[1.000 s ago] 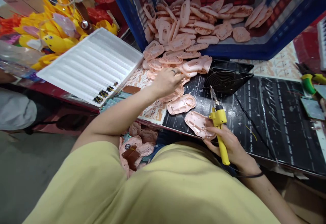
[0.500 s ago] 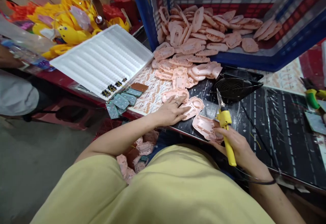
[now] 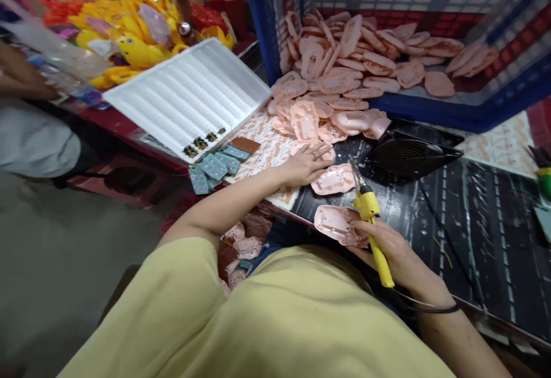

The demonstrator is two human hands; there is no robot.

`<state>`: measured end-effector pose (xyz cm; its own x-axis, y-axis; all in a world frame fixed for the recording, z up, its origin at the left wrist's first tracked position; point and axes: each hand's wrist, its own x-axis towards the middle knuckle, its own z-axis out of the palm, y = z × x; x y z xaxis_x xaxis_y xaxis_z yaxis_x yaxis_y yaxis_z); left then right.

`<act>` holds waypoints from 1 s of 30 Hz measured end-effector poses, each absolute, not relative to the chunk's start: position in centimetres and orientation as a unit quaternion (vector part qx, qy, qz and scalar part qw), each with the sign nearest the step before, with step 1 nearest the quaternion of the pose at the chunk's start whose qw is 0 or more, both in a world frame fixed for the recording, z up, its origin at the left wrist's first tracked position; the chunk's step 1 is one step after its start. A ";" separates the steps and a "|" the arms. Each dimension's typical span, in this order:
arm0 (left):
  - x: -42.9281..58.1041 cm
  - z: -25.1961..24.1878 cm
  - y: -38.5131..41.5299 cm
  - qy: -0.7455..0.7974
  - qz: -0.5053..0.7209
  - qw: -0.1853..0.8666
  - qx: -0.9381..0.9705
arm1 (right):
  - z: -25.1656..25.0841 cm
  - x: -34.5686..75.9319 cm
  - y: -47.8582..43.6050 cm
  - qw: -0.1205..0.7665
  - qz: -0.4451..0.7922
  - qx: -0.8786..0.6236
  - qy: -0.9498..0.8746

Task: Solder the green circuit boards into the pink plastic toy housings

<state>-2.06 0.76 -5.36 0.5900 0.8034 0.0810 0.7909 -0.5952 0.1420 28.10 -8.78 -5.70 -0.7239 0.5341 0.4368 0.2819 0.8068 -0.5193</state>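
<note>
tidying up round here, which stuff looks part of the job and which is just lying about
Looks part of the job: right hand with yellow soldering iron; pink plastic shell it holds; left hand on pink shells; blue crate of more shells.

Looks just lying about: white foam tray; small green boards; yellow plastic ducks.

Black bench mat [image 3: 469, 240] bearing a round fan [image 3: 408, 157] and pink plastic shells [image 3: 334, 179]

A crate [image 3: 430, 108] of molded shells [image 3: 350, 51] stands at the back — a foam tray [image 3: 185, 97] to its left, a small fan [image 3: 408, 157] just before it, more shells [image 3: 305, 120] heaped between those two.
</note>
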 end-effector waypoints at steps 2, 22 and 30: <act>-1.5 -5.1 -0.5 0.442 0.090 0.021 0.892 | -6.0 28.0 -8.5 0.304 0.189 -0.227 -0.906; -17.3 1.2 -4.3 0.778 -0.024 -0.180 0.601 | -8.5 28.1 -8.2 0.395 -0.008 -0.308 -0.865; -20.2 -0.6 -2.4 0.814 0.001 -0.109 0.571 | -7.7 27.3 -8.5 0.402 -0.023 -0.308 -0.862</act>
